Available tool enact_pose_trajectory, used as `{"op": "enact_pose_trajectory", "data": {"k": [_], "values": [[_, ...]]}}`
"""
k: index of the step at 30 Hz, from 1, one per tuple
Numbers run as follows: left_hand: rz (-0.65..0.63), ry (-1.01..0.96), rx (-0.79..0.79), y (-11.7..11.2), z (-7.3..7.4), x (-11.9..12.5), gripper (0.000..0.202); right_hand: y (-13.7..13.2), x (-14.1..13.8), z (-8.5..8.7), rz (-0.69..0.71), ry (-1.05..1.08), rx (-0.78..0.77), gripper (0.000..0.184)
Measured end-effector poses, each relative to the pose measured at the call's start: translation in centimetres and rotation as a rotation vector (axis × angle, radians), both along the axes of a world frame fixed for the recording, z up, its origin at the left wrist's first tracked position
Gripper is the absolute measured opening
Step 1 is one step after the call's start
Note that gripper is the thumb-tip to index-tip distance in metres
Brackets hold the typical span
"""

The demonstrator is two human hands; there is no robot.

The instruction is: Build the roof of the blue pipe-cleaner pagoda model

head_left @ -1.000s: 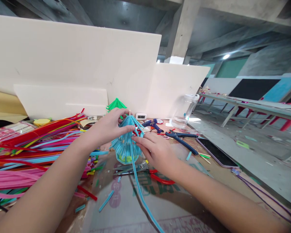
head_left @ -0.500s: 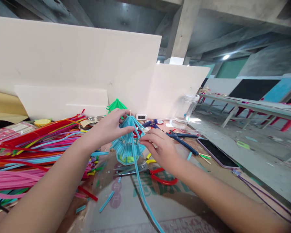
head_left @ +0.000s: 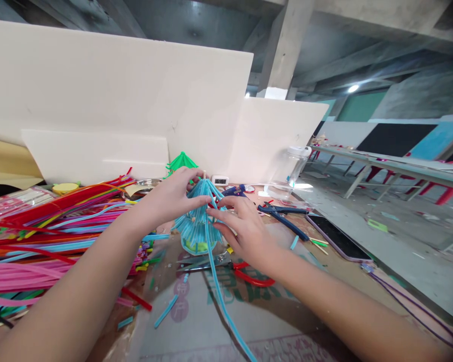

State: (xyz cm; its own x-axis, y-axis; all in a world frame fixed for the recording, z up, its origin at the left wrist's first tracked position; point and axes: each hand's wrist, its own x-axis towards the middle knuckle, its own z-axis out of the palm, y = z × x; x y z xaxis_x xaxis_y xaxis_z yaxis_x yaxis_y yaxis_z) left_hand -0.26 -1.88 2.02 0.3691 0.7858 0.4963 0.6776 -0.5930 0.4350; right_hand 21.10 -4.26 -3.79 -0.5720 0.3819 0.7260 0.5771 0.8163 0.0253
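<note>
A tiered model of light-blue pipe cleaners [head_left: 196, 221], shaped like a small pagoda, stands upright on the table. My left hand [head_left: 179, 193] grips its upper tier from the left, thumb across the front and fingers behind the peak. A long blue pipe cleaner [head_left: 221, 296] runs from the peak down the front and trails toward me. My right hand [head_left: 245, 229] is at the model's right side, its bent fingertips closed on that strand; the thumb is mostly hidden. Just below lie scissors [head_left: 206, 262] with red handles, partly behind my right hand.
Bundles of coloured pipe cleaners [head_left: 30, 271] cover the left side. Pliers [head_left: 283, 218], a phone [head_left: 337, 238] and a clear jug [head_left: 290, 171] are to the right. Behind stand a green pipe-cleaner roof [head_left: 181, 162], a small digital clock [head_left: 220, 180] and white boards [head_left: 117, 100].
My right hand has moved left and slightly up, its fingertips now at the hanging strand on the model's front. My left hand keeps its hold on the top.
</note>
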Motion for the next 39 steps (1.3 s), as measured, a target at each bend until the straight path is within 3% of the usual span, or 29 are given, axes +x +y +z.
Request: {"op": "enact_pose_trajectory", "data": {"k": [11, 17, 19, 23, 28, 35, 39], "values": [[-0.003, 0.169, -0.052, -0.5, 0.5, -0.5, 0.064, -0.2, 0.1, 0.0, 0.015, 0.008, -0.004, 0.028], [-0.023, 0.161, -0.014, -0.3, 0.3, -0.5, 0.065, -0.1, 0.2, 0.3, 0.034, 0.125, 0.022, 0.004], [-0.036, 0.149, -0.007, -0.2, 0.2, -0.6, 0.065, 0.1, 0.3, 0.6, 0.046, 0.131, 0.015, 0.010], [-0.050, 0.111, -0.039, -0.1, 0.1, -0.8, 0.068, 1.0, 1.4, 1.8, 0.063, 0.148, -0.147, 0.015], [-0.060, 0.094, -0.084, 0.0, 0.1, -1.2, 0.073, 1.9, 4.1, 2.6, -0.036, 0.115, -0.368, 0.012], [-0.091, 0.003, -0.050, 0.7, -0.2, -1.3, 0.053, 2.0, 6.2, 0.7, -0.068, 0.012, -0.554, 0.009], [-0.052, -0.077, -0.019, 1.1, -0.3, -0.9, 0.054, 1.7, 7.1, -0.1, -0.124, -0.189, -0.628, 0.012]]}}
